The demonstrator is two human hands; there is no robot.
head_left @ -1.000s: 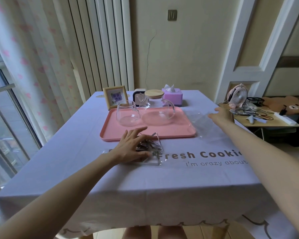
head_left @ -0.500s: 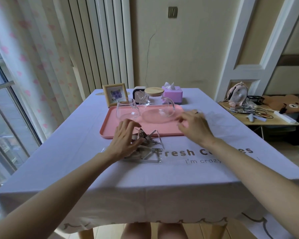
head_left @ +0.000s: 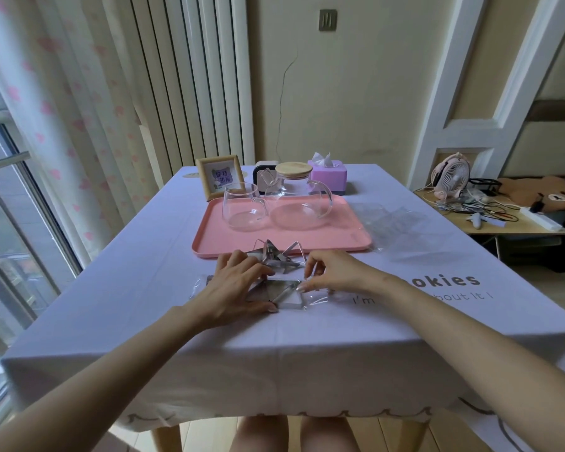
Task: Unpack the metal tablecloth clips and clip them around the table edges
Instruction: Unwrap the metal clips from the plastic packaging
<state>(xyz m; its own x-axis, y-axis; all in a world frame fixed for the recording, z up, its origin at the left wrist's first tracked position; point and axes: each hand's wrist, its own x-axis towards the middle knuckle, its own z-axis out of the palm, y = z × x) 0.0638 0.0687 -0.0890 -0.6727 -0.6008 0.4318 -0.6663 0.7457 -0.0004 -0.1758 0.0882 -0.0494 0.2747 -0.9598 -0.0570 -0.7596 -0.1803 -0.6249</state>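
Your right hand [head_left: 331, 275] is back from 2 o'clock and now pinches the clip packet [head_left: 287, 293]. Your left hand [head_left: 238, 288] lies flat and presses it down. More loose clips [head_left: 276, 257] wait at 12 o'clock. No clip is on the table edge [head_left: 274, 350] yet.

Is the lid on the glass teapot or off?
On: the wooden lid sits flat atop the glass teapot on the pink tray.
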